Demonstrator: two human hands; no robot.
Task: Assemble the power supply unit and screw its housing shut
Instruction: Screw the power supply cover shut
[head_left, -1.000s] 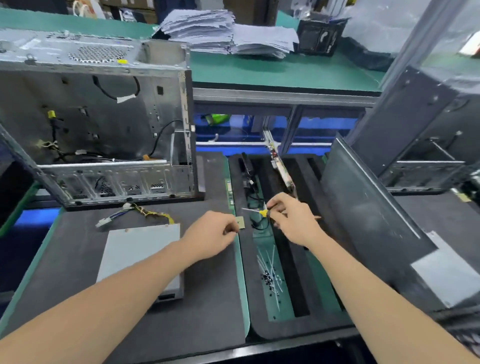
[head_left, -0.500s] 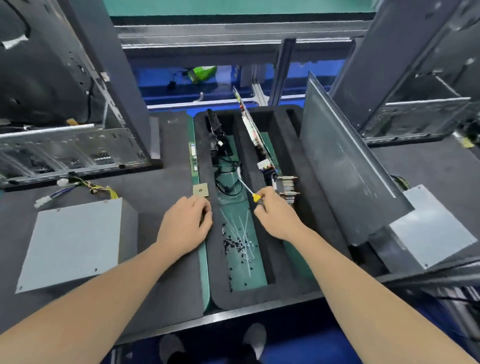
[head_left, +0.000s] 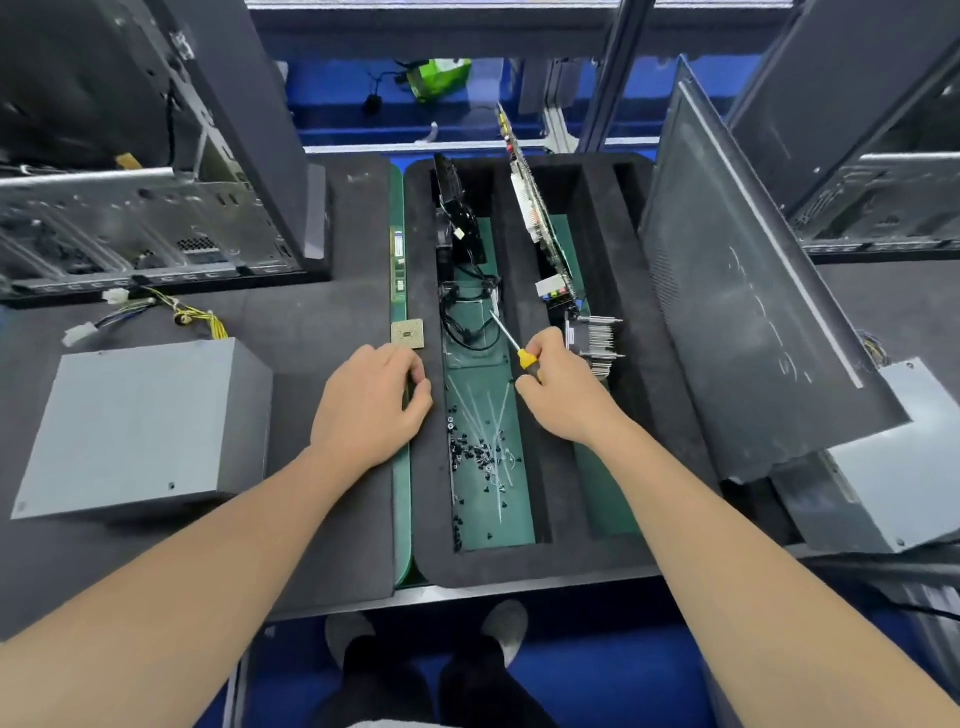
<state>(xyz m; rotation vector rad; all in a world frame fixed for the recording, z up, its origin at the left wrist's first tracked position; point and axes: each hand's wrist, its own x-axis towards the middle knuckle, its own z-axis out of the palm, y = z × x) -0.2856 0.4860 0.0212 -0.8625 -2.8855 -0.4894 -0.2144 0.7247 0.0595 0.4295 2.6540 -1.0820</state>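
The power supply unit (head_left: 140, 421) sits far left on the worktop. My left hand (head_left: 369, 405) rests curled at the tray (head_left: 430, 519) rim; whether it holds anything, I cannot tell. With loose screws (head_left: 478, 452) beside it and my right hand (head_left: 561, 395) gripping the screwdriver (head_left: 519, 353), I judge I'm fetching fasteners, so next I should pinch one up.

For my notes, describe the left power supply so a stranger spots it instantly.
Start at the open computer case far left. On the dark mat before it lies the power supply, a grey box. Unlike the grey box at right, half under a black panel, it lies uncovered, with yellow wires at its far corner.
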